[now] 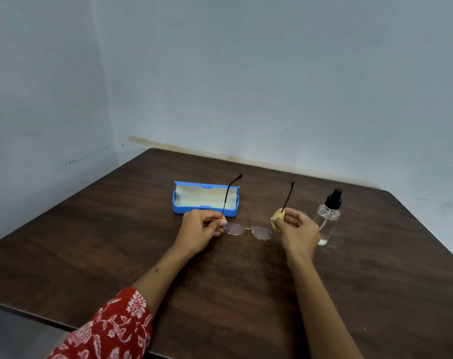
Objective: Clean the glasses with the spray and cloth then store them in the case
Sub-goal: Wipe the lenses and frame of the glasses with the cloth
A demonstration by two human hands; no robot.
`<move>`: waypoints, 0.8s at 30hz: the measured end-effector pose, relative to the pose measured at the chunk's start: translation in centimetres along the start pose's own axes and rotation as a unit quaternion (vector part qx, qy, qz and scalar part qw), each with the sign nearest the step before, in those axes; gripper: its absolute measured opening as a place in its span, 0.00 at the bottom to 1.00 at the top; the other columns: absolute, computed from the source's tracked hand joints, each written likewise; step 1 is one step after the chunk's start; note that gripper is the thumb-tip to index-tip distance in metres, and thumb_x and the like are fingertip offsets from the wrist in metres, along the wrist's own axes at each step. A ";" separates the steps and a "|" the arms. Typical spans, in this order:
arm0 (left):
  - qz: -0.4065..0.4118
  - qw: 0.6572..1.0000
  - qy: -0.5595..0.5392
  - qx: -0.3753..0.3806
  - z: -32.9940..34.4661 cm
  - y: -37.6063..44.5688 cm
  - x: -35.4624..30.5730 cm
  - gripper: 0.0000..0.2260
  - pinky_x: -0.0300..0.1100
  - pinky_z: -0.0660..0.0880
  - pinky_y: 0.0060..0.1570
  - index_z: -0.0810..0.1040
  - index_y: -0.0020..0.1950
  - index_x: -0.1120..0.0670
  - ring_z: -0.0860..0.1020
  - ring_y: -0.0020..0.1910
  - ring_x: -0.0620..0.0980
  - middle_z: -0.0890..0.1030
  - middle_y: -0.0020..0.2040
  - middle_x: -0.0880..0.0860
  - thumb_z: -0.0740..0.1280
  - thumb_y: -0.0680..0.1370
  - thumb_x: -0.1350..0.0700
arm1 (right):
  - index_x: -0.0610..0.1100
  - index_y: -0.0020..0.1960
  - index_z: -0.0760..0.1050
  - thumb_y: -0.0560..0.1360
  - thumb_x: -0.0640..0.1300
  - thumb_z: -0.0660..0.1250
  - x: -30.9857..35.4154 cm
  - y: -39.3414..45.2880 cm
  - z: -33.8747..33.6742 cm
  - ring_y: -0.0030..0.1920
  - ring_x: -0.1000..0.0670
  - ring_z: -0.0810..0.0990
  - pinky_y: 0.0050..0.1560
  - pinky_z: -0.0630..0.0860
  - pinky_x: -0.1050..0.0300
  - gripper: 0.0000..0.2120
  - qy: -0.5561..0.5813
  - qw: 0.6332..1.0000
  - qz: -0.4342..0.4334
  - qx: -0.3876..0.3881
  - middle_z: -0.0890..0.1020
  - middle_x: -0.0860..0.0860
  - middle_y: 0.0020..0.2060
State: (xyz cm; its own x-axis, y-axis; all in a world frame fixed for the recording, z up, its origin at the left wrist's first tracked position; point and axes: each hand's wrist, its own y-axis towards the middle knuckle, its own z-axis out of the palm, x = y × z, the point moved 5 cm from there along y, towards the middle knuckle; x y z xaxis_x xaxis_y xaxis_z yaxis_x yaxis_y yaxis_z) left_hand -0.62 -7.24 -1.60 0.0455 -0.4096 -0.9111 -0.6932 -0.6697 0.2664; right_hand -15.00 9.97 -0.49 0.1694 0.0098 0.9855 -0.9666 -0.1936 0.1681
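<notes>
Thin metal-framed glasses [246,231] hang just above the table between both hands, lenses toward me, both dark temple arms unfolded and pointing up and away. My left hand [200,230] pinches the frame at the left hinge. My right hand [295,230] pinches the right hinge together with a small yellow cloth [276,216], which is bunched under the fingers. The blue glasses case [206,199] lies open behind the left hand, its pale lining showing and nothing inside. A clear spray bottle [327,217] with a black pump stands upright just right of my right hand.
The dark wooden table [220,294] fills the view, its near-left edge cutting across the lower left corner. A pale wall runs close behind the case and bottle and along the left side. My left forearm wears a red floral sleeve [111,330].
</notes>
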 end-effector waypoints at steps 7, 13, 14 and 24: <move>0.002 1.000 0.002 0.005 0.0 0.1 0.3 0.05 0.37 0.81 0.42 0.83 0.49 0.59 0.83 0.39 0.46 0.84 0.39 0.51 0.69 0.74 0.62 | 0.44 0.50 0.80 0.67 0.35 0.75 4.4 1.7 -0.5 0.43 0.54 0.82 0.47 0.79 0.60 0.13 0.038 0.996 -0.079 -0.029 0.83 0.51 0.41; 0.000 1.000 0.003 0.004 -0.1 0.1 0.3 0.05 0.36 0.81 0.42 0.83 0.48 0.58 0.83 0.39 0.46 0.84 0.39 0.52 0.69 0.75 0.62 | 0.42 0.51 0.79 0.68 0.34 0.74 1.6 0.5 -0.1 0.44 0.52 0.82 0.49 0.80 0.56 0.13 0.012 0.999 -0.042 -0.012 0.84 0.47 0.43; 0.000 1.000 0.002 0.003 -0.1 0.2 0.4 0.05 0.37 0.81 0.42 0.83 0.49 0.58 0.83 0.39 0.46 0.84 0.39 0.52 0.69 0.74 0.62 | 0.44 0.49 0.79 0.67 0.34 0.74 0.7 0.3 -0.1 0.44 0.52 0.82 0.49 0.80 0.56 0.13 -0.005 1.000 -0.027 -0.006 0.84 0.47 0.43; -0.004 1.000 0.005 0.006 0.0 0.3 0.4 0.05 0.37 0.81 0.42 0.83 0.48 0.58 0.83 0.40 0.47 0.84 0.40 0.53 0.69 0.75 0.62 | 0.43 0.52 0.79 0.67 0.35 0.75 4.0 1.4 -0.5 0.43 0.55 0.82 0.46 0.79 0.63 0.14 0.040 0.996 -0.074 -0.027 0.83 0.49 0.43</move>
State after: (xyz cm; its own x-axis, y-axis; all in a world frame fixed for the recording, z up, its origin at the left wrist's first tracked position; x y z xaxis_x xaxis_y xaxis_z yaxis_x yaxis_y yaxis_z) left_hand -0.82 -7.62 -1.91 0.0577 -0.4099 -0.9103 -0.7011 -0.6658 0.2554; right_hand -15.79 10.21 3.73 0.2973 0.1132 0.9481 -0.9413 -0.1314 0.3109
